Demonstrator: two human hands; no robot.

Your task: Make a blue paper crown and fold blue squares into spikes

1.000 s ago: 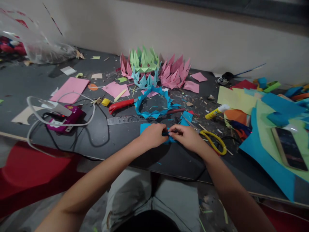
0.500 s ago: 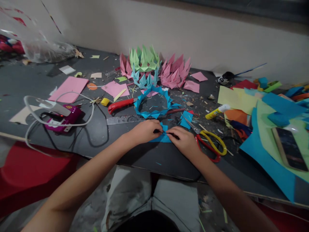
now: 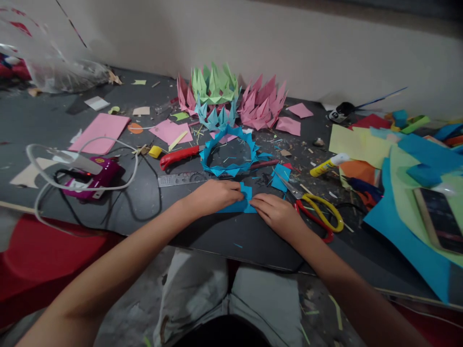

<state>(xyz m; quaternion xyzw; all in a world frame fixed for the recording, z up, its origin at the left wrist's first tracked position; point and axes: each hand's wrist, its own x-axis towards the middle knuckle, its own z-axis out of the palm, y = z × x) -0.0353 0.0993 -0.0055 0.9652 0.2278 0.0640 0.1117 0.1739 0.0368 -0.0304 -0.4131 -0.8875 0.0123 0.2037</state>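
Just nearer you than the blue paper ring (image 3: 228, 171), your left hand (image 3: 215, 194) and right hand (image 3: 278, 212), close but apart, seem to steady the blue paper (image 3: 246, 191) from both sides, whether pinching or pressing unclear, with scissors (image 3: 306, 198) rightward, likely for easy reach.

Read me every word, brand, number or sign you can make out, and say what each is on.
None can be read.
Bag: red print, too blurred.
Ruler: marks too small.
Glue stick: label too blurred.
Phone: screen too dim and blurred.
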